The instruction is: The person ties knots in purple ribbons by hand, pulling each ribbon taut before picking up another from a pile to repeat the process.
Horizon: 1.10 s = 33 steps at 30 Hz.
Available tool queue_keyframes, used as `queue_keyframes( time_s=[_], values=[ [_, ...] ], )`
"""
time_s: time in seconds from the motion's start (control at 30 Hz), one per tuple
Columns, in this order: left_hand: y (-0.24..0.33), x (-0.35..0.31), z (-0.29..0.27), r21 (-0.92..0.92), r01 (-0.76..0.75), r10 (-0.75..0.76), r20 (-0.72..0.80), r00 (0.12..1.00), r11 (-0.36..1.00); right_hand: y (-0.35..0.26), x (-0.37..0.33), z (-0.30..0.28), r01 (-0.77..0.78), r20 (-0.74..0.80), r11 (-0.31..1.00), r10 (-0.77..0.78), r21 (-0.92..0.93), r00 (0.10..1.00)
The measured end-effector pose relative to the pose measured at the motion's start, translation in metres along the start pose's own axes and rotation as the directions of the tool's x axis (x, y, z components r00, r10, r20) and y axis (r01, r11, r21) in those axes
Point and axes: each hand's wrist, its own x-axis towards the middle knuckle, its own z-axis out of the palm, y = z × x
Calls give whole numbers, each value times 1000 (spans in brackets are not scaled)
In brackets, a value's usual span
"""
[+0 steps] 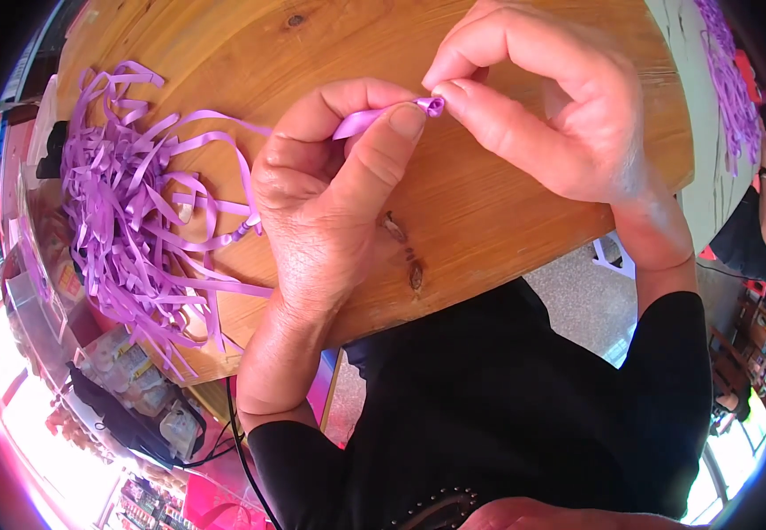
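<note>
A strip of shiny purple ribbon (361,123) is pinched between the thumb and forefinger of my left hand (326,190). Its far end is coiled into a small roll (436,107) that sticks out past the left thumb tip. My right hand (546,102) comes in from the right, with thumb and forefinger tips pressed together at that roll's edge. What lies between those right fingertips is mostly hidden. Both hands hover over the wooden table, and the ribbon's tail points back toward the left palm.
A big tangled heap of purple ribbons (127,221) covers the table's left side, with loose strands reaching my left wrist. More purple ribbons (736,97) hang over a pale surface at the far right. The wooden tabletop (507,230) ends just before my lap. A black cable (237,433) runs down at the left.
</note>
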Motion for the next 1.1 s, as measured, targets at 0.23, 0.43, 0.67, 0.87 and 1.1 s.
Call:
queue_keyframes(
  time_s=[0.23, 0.43, 0.67, 0.87, 1.1],
  values=[
    [2, 2, 12, -73, 53, -60, -100, 993, 996, 8, -4, 5, 204, 8, 965, -205, -163, 979],
    [4, 6, -15, 6, -77, 77, -81, 994, 997, 31, -4, 1, 183, -186, 872, -293, -455, 938],
    [0, 6, -1, 156, -75, 102, -173, 980, 985, 28, -2, -1, 176, -356, 950, -263, -260, 897],
    [1, 5, -6, 153, -49, 72, -146, 987, 987, 5, -3, -5, 35, -137, 986, -58, -163, 989],
    [1, 4, -7, 89, -45, 54, -111, 992, 995, 42, 8, 12, 203, -120, 978, -206, -37, 971]
  ],
)
